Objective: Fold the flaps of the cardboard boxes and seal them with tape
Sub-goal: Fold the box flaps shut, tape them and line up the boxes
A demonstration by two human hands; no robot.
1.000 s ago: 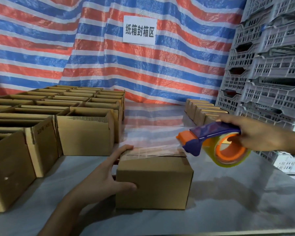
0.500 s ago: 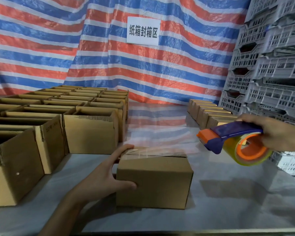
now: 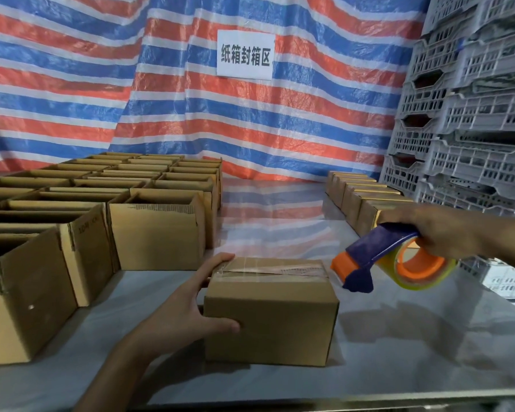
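Note:
A small closed cardboard box [image 3: 269,325] stands on the metal table near the front, with clear tape along its top seam. My left hand [image 3: 188,307] grips its left end, fingers on top and thumb on the front face. My right hand [image 3: 437,233] holds a blue and orange tape dispenser [image 3: 390,260] with a clear tape roll, in the air just right of the box's top right corner. The dispenser's orange front end is close to the box but apart from it.
Several open-topped cardboard boxes [image 3: 158,230] crowd the table's left side. A row of closed boxes [image 3: 360,197] lines the right. Grey plastic crates [image 3: 473,114] are stacked at the far right. A striped tarp with a white sign [image 3: 246,55] hangs behind. Table edge [image 3: 339,396] runs along the front.
My right hand carried the tape dispenser away to the right off the box top, then brought it back near the box's right end. My left hand stays on the box.

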